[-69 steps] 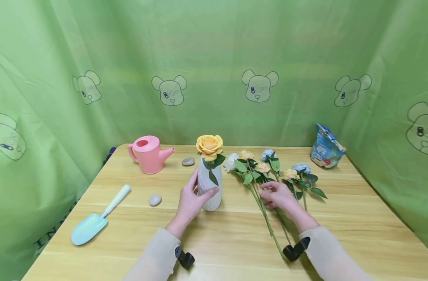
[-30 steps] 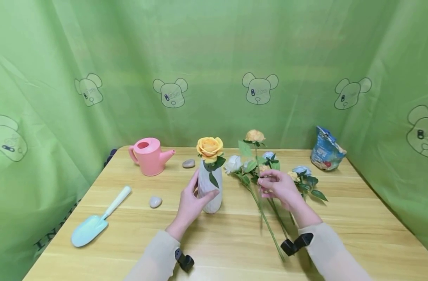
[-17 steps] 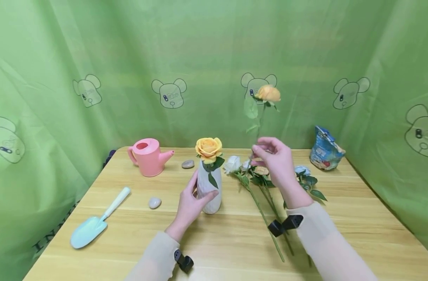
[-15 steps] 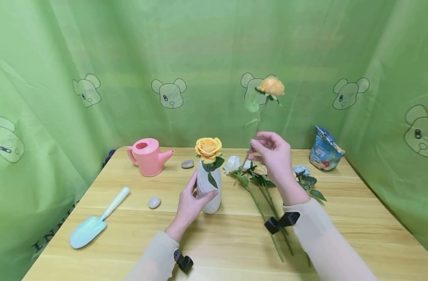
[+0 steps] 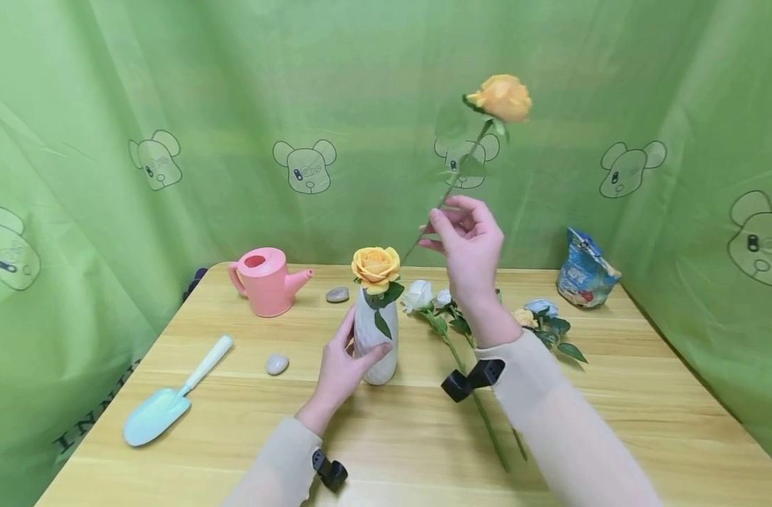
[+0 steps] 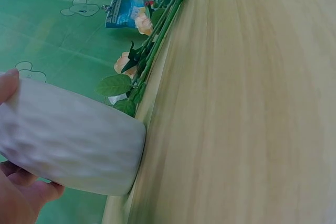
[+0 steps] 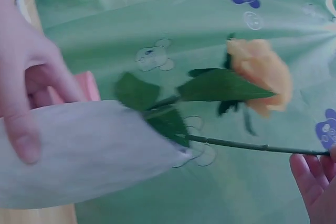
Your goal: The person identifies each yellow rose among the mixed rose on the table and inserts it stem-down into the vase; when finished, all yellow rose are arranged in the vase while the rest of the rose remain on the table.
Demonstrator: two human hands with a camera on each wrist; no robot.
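Observation:
My left hand (image 5: 344, 366) is wrapped around the white textured vase (image 5: 378, 352), which stands upright on the table. In it is a yellow-orange rose (image 5: 376, 269), its bloom and leaves above the rim. My right hand (image 5: 468, 246) pinches the stem of a peach rose (image 5: 501, 98) between thumb and fingers, raised to the right of the vase. That stem slants down leftward, and in the right wrist view its lower end meets the mouth of the vase (image 7: 105, 150); whether it is inside I cannot tell. The peach bloom is outside the right wrist view.
White roses (image 5: 417, 296) and blue and peach roses (image 5: 542, 310) lie on the right of the table (image 5: 386, 451). A blue bag (image 5: 587, 271) stands behind them. Leftward are a pink watering can (image 5: 268, 283), a trowel (image 5: 160, 415) and two stones, one grey (image 5: 338, 295), one pale (image 5: 276, 364).
My right hand has picked the peach rose from the pile, lifted it and brought it left, tilting its stem end to the vase. The left hand keeps its hold on the vase.

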